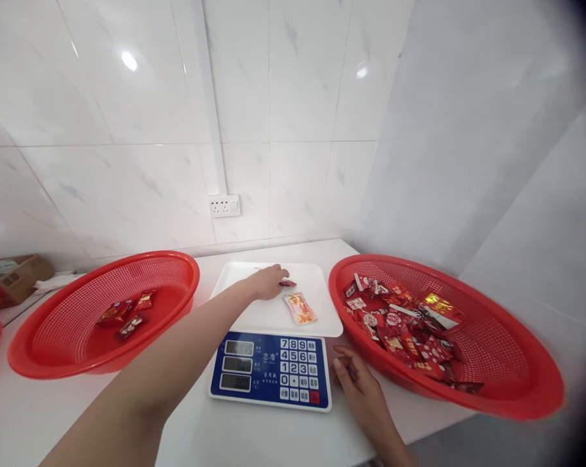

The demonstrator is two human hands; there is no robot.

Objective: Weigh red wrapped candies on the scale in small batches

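A blue electronic scale [271,371] with a white weighing tray [317,321] stands in the middle of the white table. My left hand [268,281] reaches over the tray, its fingertips touching a small dark red candy [288,283]. An orange-and-white snack packet [299,308] lies on the tray just right of that hand. My right hand [358,383] rests flat on the table beside the scale's keypad, fingers loosely apart, holding nothing, close to the rim of the right red basket [516,402].
The right basket holds several red wrapped candies [404,321]. A left red basket [45,363] holds a few red packets [128,313]. A cardboard box [15,277] sits at far left. A wall socket [224,206] is on the tiled wall behind.
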